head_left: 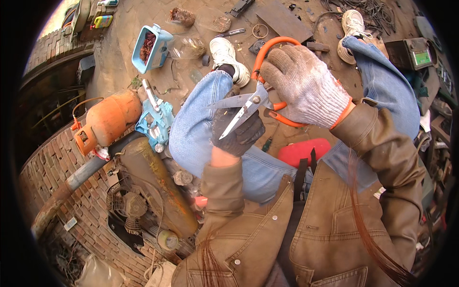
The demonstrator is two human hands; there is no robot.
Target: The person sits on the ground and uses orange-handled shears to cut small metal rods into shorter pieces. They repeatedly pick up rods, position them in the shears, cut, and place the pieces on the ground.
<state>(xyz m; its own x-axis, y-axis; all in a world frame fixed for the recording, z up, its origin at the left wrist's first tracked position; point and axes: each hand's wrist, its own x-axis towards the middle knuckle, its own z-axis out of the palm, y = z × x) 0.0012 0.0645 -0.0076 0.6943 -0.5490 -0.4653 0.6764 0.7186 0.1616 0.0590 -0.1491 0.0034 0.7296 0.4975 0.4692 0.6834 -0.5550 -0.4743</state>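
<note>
Gripping, right hand in a pale grey knit glove with an orange cuff (306, 83): we see fingers curled over the orange-handled, silver-bladed metal scissors (256, 99), right of centre at the top; handles spread, so the blades stand parted, tips toward the left of the frame. Left hand in a dark, dirty glove (244, 131), just behind the blades at centre; we guess it's there to steady, but can't tell whether it pinches anything. Largest first: blue denim trousers (193, 138), knees wide, probably giving us elbow room. Long rusty yellowish metal cylinder (158, 186) lies lower left, against brickwork, likely parked out of the way. Orange gas bottle (112, 117) on its side, left, ditto. Red rounded pad (296, 152) between the thighs, below centre, perhaps a seat. Light-blue rectangular plastic tub (165, 48), upper left, holds dark-red bits, seemingly corralling them. Slim dark pen-like stick (230, 33), top centre, loose on the ground.
</note>
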